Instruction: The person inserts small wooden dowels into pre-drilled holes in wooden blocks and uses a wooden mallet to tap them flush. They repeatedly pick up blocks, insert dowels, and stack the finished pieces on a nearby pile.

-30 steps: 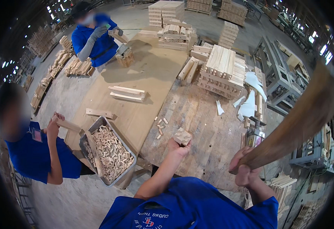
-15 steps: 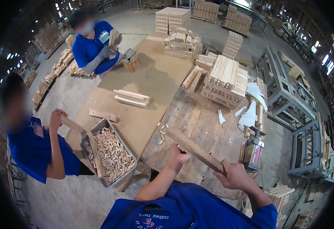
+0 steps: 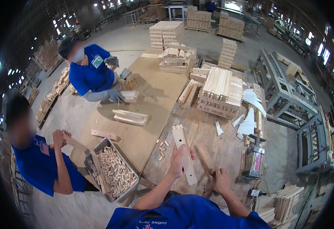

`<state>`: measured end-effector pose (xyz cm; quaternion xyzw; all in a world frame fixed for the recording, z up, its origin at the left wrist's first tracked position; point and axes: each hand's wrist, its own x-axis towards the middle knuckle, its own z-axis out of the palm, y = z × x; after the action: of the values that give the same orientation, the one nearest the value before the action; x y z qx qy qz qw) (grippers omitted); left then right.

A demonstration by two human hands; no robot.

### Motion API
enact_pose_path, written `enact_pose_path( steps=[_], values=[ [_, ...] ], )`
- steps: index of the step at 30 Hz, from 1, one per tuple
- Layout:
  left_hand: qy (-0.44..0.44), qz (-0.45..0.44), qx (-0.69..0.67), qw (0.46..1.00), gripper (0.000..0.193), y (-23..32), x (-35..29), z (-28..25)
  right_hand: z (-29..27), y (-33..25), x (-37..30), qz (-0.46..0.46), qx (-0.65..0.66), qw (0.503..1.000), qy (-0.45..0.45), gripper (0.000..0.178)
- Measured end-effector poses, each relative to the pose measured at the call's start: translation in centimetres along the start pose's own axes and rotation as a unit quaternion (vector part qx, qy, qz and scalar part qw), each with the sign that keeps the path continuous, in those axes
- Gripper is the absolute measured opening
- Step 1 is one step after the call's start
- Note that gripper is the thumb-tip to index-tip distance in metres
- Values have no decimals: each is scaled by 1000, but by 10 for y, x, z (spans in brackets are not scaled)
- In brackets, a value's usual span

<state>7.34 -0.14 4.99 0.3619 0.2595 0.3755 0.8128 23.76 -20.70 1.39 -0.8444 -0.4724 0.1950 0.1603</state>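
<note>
My left hand (image 3: pixel 177 162) is closed around a pale wooden slat (image 3: pixel 185 156) and holds it tilted up over the workbench. Dark holes run along the slat's face, and short pegs stick out at its far end. To the right, my right hand (image 3: pixel 222 181) grips the near end of a thick, browner wooden bar (image 3: pixel 204 155), which is low against the bench top. A few loose wooden dowels (image 3: pixel 162 148) lie on the bench to the left of the slat.
At the left, a metal tray (image 3: pixel 137 179) holds many dowels, and a co-worker handles a slat over it. Another gloved co-worker stands across the brown-covered table (image 3: pixel 151 87). Stacked wooden pieces (image 3: pixel 220 89), white foam scraps (image 3: pixel 247 124) and a metal can (image 3: pixel 254 160) are at the right.
My right hand has lowered the thick bar onto the bench side, away from my left hand. The slat in my left hand has turned upright into view. The far co-worker has set down wooden pieces.
</note>
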Motion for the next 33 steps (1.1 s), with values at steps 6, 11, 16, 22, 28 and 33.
enact_pose_path(
  steps=[6,11,16,22,28,33],
  values=[
    [-95,-16,6,995,70,-21,15,27,-36,-89,39,-160,339,926,-49,83],
    [-118,-22,59,991,77,-25,33,32,-26,-87,48,-149,274,950,-6,92],
    [-137,4,154,979,72,-39,55,44,-37,-71,62,-186,330,923,67,83],
    [-84,30,314,945,58,-31,76,23,-130,-37,180,-29,309,919,244,67],
    [28,9,349,937,49,-22,119,-10,-235,4,340,142,84,940,299,65],
    [52,22,323,945,42,-24,124,-41,-230,-14,403,203,-16,958,202,75]
  ],
)
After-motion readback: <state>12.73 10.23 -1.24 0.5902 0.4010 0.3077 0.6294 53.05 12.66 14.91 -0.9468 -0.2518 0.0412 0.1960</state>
